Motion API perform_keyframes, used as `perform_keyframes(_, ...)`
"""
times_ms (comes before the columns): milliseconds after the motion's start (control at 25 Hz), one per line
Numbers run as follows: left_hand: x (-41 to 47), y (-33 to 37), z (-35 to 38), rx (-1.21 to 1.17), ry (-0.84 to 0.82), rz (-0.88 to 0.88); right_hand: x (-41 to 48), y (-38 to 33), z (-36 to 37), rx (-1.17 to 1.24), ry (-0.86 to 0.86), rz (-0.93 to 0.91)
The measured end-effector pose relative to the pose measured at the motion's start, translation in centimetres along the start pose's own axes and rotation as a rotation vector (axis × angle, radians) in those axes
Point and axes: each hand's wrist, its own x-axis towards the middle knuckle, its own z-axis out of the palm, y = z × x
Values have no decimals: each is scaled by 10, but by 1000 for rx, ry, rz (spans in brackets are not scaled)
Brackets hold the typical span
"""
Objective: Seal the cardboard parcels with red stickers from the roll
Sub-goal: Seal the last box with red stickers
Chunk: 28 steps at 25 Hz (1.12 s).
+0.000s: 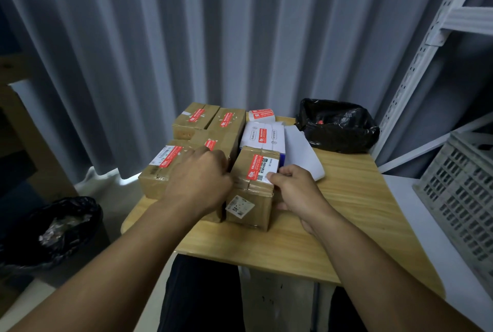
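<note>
Curled tight, my left hand (198, 179) sits against the left edge of the near parcel (249, 218); fingers hidden, can't tell if it grips. The parcel is near-centre on the table (346, 198), touching the stickered parcels (153, 185) on its left. It's a small brown taped carton with a red sticker (252, 167) across the top seam. My right hand (296, 190) grips its right edge, thumb at the white label (269, 169). Probably light and stiff, corners crushable; I'd hold the side walls, off the sticker.
</note>
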Motion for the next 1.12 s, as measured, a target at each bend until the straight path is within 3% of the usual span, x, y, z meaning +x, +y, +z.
perform_keyframes(400, 7, 0, -1, -78, 60, -13, 5, -5, 0, -20, 23, 0)
perform_keyframes(560, 19, -18, -18, -193, 188, -136, 18, -18, 5, -306, 217, -202)
perform_keyframes(680, 34, -50, -27, -230, 278, -252, 23, -36, 24, -461, 231, -385)
perform_keyframes(840, 51, -98, -13, -109, 53, -305, 30, -53, 54, -496, 30, -454)
perform_keyframes(1000, 50, -132, 10, 27, -95, -100, 39, -60, 75, -634, -63, -481)
perform_keyframes(1120, 49, -137, 9, 71, -162, -43, 46, -63, 91, -657, -97, -501)
